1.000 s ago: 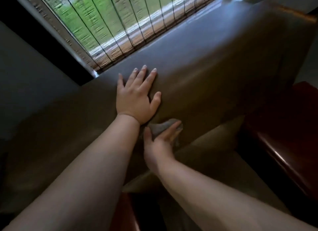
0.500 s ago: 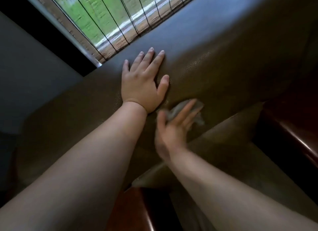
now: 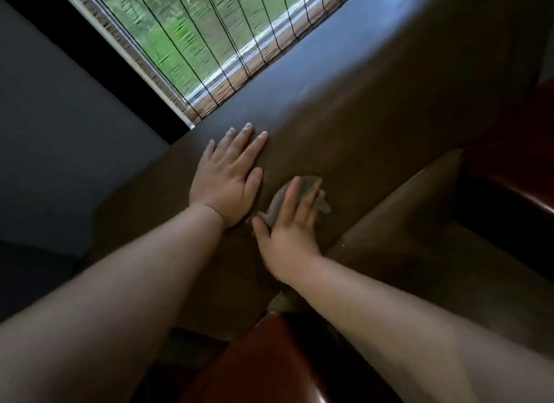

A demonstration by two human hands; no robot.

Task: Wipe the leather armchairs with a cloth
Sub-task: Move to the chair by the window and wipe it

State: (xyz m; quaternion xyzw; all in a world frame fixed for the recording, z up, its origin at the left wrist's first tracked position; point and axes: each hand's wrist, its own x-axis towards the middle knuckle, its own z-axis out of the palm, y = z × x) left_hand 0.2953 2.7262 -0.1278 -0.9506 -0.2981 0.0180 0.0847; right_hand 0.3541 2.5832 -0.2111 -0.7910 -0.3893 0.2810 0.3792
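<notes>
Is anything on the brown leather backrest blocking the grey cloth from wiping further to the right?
Nothing visible does. The right hand presses the grey cloth flat on the brown leather backrest; the leather to its right is bare. The left hand rests on the other side.

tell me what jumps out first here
Two bare forearms reach to the centre: the left hand lies flat on the brown chair back, and beside it the right hand presses a grey cloth against the leather. At top, a bright window shows greenery.
</notes>
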